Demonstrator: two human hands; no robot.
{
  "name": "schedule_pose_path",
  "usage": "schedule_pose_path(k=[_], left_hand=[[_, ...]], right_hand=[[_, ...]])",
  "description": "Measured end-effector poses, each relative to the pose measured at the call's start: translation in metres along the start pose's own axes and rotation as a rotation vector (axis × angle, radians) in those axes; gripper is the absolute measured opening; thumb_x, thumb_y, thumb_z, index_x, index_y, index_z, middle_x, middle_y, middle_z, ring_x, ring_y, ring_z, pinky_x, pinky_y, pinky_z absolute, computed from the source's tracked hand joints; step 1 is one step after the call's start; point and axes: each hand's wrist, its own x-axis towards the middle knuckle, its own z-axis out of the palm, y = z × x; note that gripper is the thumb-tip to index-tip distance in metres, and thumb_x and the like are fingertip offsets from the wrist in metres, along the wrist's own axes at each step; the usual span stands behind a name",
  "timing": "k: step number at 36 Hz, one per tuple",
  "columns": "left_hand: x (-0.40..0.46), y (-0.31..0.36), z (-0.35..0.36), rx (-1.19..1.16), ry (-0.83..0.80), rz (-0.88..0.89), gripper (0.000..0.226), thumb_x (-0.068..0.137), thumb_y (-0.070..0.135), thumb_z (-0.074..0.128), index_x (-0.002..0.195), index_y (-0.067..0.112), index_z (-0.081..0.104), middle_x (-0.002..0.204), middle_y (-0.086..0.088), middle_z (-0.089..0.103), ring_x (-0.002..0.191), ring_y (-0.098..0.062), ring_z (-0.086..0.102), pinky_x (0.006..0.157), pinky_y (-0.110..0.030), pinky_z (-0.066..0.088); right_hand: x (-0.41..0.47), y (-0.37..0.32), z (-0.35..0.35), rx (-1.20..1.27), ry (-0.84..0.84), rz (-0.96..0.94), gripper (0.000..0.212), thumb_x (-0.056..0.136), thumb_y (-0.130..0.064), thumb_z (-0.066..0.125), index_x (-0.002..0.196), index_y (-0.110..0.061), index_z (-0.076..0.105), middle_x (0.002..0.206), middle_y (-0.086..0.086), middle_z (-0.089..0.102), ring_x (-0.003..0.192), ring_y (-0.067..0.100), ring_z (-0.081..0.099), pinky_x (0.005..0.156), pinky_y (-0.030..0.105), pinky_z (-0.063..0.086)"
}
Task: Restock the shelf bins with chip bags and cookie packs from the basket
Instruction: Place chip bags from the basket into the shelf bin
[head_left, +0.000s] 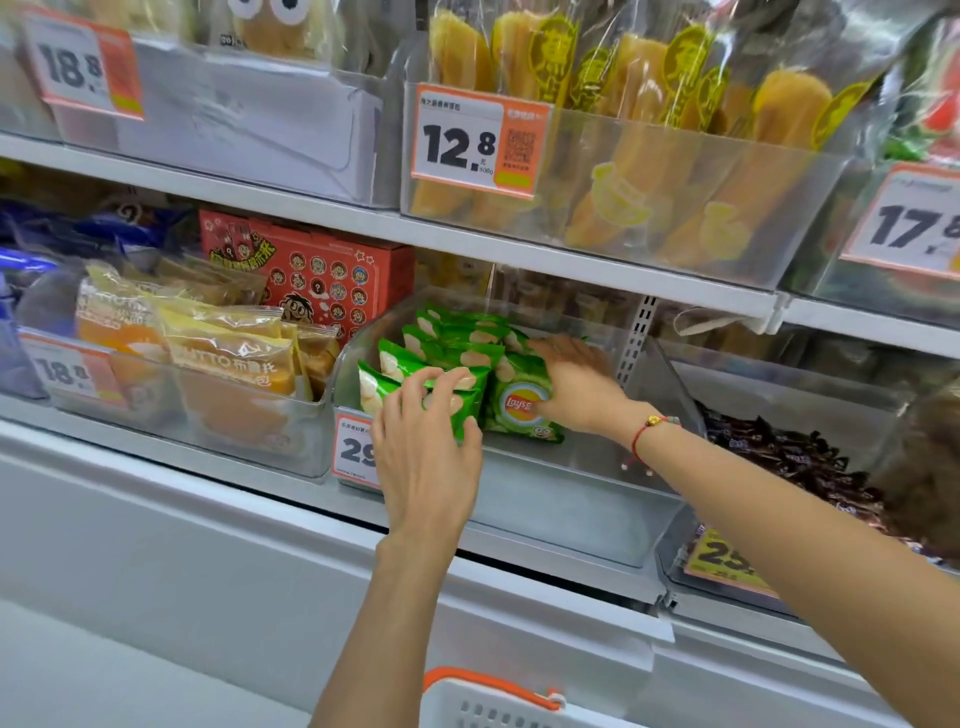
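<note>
"Lay's" is printed on the green chip bag. "12.8" is shown on the upper price tag, "18.8" on the far-left tag.

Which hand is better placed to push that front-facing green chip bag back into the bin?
The right hand. It already grips the front-facing green chip bag inside the clear bin; the left hand is busy on the left row of bags.

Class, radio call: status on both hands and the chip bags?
Left hand pinching front chip bag. Right hand gripping end bag. Both in clear bin. Nothing blocking.
</note>
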Motion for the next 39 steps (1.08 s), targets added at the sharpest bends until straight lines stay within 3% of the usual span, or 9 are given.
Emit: schedule_pose_path(k=[7, 10, 15, 17, 22, 29, 33, 36, 39], left_hand=[[-0.010, 0.021, -0.001, -0.030, 0.089, 0.135, 0.025, 0.077, 0.021, 0.064, 0.102, 0.021, 0.064, 0.102, 0.004, 0.061, 0.094, -0.020, 0.053, 0.076, -0.033, 0.043], [-0.025, 0.031, 0.004, 0.000, 0.003, 0.270, 0.024, 0.075, 0.027, 0.056, 0.096, 0.019, 0.065, 0.093, 0.004, 0.062, 0.088, -0.020, 0.055, 0.070, -0.033, 0.045], [-0.065, 0.045, 0.013, 0.034, -0.138, 0.486, 0.017, 0.073, 0.027, 0.059, 0.088, 0.023, 0.063, 0.084, 0.009, 0.062, 0.078, -0.016, 0.059, 0.061, -0.025, 0.039], [-0.083, 0.050, 0.015, 0.084, -0.316, 0.508, 0.019, 0.078, 0.026, 0.060, 0.096, 0.023, 0.063, 0.091, 0.007, 0.063, 0.087, -0.018, 0.062, 0.063, -0.029, 0.044], [-0.115, 0.044, 0.029, 0.353, -0.875, 0.248, 0.036, 0.091, 0.029, 0.052, 0.127, 0.026, 0.052, 0.129, 0.003, 0.056, 0.119, -0.024, 0.053, 0.092, -0.034, 0.043], [-0.199, 0.022, 0.057, 0.469, -1.308, 0.221, 0.040, 0.092, 0.030, 0.053, 0.131, 0.020, 0.050, 0.131, -0.004, 0.058, 0.120, -0.026, 0.054, 0.096, -0.035, 0.043], [-0.250, 0.011, 0.068, 0.438, -1.613, 0.205, 0.039, 0.094, 0.034, 0.053, 0.126, 0.012, 0.056, 0.130, -0.013, 0.058, 0.118, -0.028, 0.055, 0.092, -0.033, 0.043], [-0.280, -0.006, 0.067, 0.437, -1.829, 0.147, 0.047, 0.095, 0.038, 0.052, 0.134, 0.012, 0.050, 0.138, -0.016, 0.051, 0.123, -0.030, 0.051, 0.098, -0.035, 0.041], [-0.294, -0.017, 0.064, 0.510, -1.888, 0.113, 0.071, 0.093, 0.063, 0.038, 0.147, 0.017, 0.035, 0.152, -0.010, 0.034, 0.137, -0.030, 0.037, 0.112, -0.042, 0.031]], right_hand=[[-0.087, -0.018, -0.015, 0.202, 0.261, -0.104, 0.040, 0.081, -0.025, 0.070, 0.120, -0.019, 0.059, 0.113, -0.001, 0.055, 0.106, 0.020, 0.049, 0.085, 0.034, 0.041], [-0.134, -0.022, -0.012, 0.344, 0.353, -0.120, 0.025, 0.081, -0.017, 0.069, 0.105, -0.022, 0.063, 0.093, -0.013, 0.050, 0.087, 0.006, 0.043, 0.072, 0.021, 0.035], [-0.200, -0.016, 0.018, 0.358, 0.419, -0.058, 0.019, 0.081, -0.014, 0.068, 0.094, -0.026, 0.060, 0.082, -0.017, 0.044, 0.076, -0.004, 0.033, 0.062, 0.019, 0.032], [-0.226, -0.010, 0.042, 0.396, 0.365, 0.003, 0.020, 0.080, -0.013, 0.068, 0.094, -0.024, 0.060, 0.083, -0.018, 0.045, 0.075, -0.004, 0.035, 0.063, 0.021, 0.036], [-0.285, 0.004, 0.102, 0.455, 0.098, 0.179, 0.018, 0.084, -0.015, 0.063, 0.099, -0.025, 0.060, 0.088, -0.015, 0.049, 0.083, 0.006, 0.047, 0.069, 0.027, 0.041], [-0.345, 0.002, 0.170, 0.503, -0.502, 0.331, 0.040, 0.086, -0.028, 0.065, 0.124, -0.020, 0.055, 0.121, 0.002, 0.058, 0.115, 0.019, 0.053, 0.095, 0.029, 0.041], [-0.367, -0.001, 0.187, 0.550, -0.781, 0.299, 0.061, 0.085, -0.026, 0.068, 0.140, -0.013, 0.044, 0.140, 0.011, 0.050, 0.127, 0.024, 0.048, 0.102, 0.028, 0.038], [-0.386, 0.001, 0.194, 0.446, -0.848, 0.242, 0.068, 0.079, -0.027, 0.072, 0.140, -0.023, 0.042, 0.137, 0.007, 0.051, 0.125, 0.026, 0.049, 0.103, 0.033, 0.041], [-0.397, 0.006, 0.196, 0.224, -0.795, 0.180, 0.065, 0.082, -0.027, 0.069, 0.139, -0.022, 0.039, 0.139, 0.005, 0.044, 0.128, 0.029, 0.042, 0.104, 0.038, 0.040]])
